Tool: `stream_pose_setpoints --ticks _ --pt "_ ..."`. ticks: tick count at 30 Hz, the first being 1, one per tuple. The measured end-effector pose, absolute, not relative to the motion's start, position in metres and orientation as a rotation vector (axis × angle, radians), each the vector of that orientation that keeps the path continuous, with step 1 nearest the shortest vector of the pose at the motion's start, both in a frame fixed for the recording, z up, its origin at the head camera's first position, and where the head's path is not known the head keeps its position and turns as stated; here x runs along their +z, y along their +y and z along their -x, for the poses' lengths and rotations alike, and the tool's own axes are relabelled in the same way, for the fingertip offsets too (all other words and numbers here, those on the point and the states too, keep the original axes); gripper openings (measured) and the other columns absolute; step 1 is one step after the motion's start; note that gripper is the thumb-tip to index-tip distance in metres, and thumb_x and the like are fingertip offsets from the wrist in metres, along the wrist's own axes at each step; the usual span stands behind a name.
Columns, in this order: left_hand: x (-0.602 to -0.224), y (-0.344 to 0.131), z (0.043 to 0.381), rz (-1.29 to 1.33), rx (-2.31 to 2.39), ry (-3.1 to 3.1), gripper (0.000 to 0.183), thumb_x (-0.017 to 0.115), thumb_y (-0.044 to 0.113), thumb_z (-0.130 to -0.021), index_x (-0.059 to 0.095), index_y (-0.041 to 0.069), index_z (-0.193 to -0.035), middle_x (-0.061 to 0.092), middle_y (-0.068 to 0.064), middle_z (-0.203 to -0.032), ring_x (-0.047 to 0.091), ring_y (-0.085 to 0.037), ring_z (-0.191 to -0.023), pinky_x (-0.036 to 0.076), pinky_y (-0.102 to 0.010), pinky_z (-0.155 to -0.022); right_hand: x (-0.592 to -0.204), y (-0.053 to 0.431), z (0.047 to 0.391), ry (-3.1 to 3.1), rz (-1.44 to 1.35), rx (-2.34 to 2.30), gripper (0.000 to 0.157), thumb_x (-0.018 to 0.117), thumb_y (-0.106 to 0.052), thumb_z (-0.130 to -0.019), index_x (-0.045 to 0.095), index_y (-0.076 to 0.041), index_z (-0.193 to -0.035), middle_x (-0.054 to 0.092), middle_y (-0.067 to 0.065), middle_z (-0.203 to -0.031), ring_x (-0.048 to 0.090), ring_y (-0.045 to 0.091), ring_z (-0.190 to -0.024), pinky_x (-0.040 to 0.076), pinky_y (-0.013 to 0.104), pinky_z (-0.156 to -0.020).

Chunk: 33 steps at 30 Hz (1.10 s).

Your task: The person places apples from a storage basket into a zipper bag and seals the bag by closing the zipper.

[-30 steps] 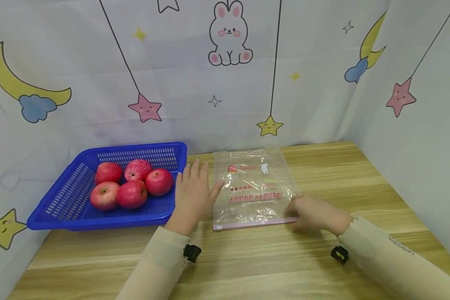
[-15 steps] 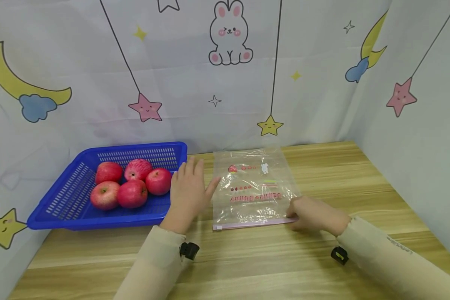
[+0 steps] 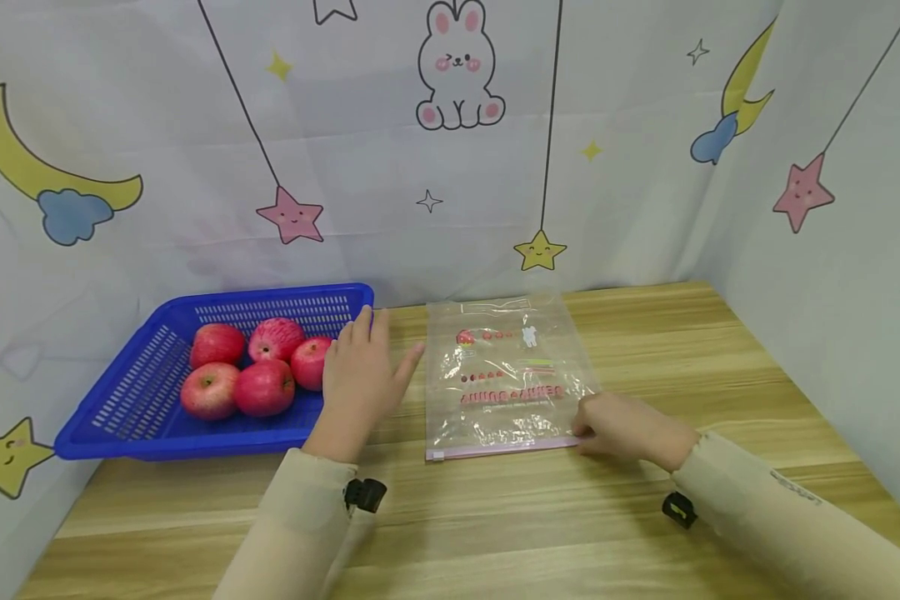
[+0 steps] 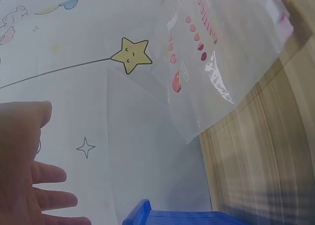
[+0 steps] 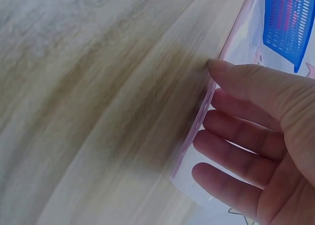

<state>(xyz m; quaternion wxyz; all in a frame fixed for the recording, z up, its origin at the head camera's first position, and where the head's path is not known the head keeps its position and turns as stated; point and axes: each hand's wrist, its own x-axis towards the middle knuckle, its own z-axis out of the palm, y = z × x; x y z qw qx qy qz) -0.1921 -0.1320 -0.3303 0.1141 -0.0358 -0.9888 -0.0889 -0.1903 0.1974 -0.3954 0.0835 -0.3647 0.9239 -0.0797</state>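
A clear zip bag point(image 3: 495, 425) with red prints lies flat on the table, its pink zip edge toward me and a white slider at its left corner. My right hand point(image 3: 630, 429) pinches the right end of that edge; in the right wrist view the thumb point(image 5: 224, 70) and curled fingers point(image 5: 236, 161) are at the pink strip. My left hand point(image 3: 360, 379) hovers at the right side of a blue basket point(image 3: 330, 433), fingers spread and holding nothing. Several red apples point(image 3: 264, 388) sit in the basket, the rightmost partly hidden by the left hand.
The wooden table point(image 3: 495, 533) ends at a white curtain point(image 3: 375, 158) printed with a rabbit, stars and moons. The basket stands at the back left, beside the bag. A black wrist strap point(image 3: 366, 495) sits on each wrist.
My left hand has moved left, away from the bag and over the basket's right rim. The right hand stays at the bag's corner, and the bag has not moved.
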Motion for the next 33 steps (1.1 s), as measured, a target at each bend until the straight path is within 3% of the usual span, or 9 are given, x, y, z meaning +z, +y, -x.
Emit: stream_pose_setpoints --ticks 7,19,33 --pt "-0.326 -0.139 0.191 0.091 -0.290 -2.921 0.076 0.036 0.058 -0.094 0.027 0.004 -0.147 0.025 -0.023 -0.152 0.029 -0.042 -0.137 0.029 -0.057 -0.109 -0.397 0.198 0.191 2.760 1.167 -0.197 0.029 0.070 -0.018 -0.083 0.055 -0.020 -0.058 0.050 -0.009 -0.066 0.036 0.002 -0.057 0.034 0.019 -0.052" --pt "-0.325 -0.146 0.189 0.090 -0.292 -2.903 0.076 0.036 0.057 -0.095 0.027 0.002 -0.147 0.026 -0.024 -0.152 0.029 -0.043 -0.137 0.029 -0.058 -0.108 -0.401 0.198 0.192 2.814 1.233 -0.192 0.016 0.065 -0.009 -0.084 0.064 -0.015 -0.069 0.055 -0.008 -0.067 0.046 0.002 -0.059 0.045 0.020 -0.057" --pt "-0.324 -0.151 0.187 0.090 -0.323 -2.895 0.076 0.038 0.056 -0.095 0.028 0.001 -0.147 0.026 -0.025 -0.151 0.029 -0.042 -0.137 0.028 -0.058 -0.108 -0.409 0.195 0.187 3.024 1.224 -0.051 0.015 0.065 -0.012 -0.083 0.054 -0.014 -0.074 0.054 -0.003 -0.069 0.049 0.010 -0.059 0.045 0.026 -0.053"
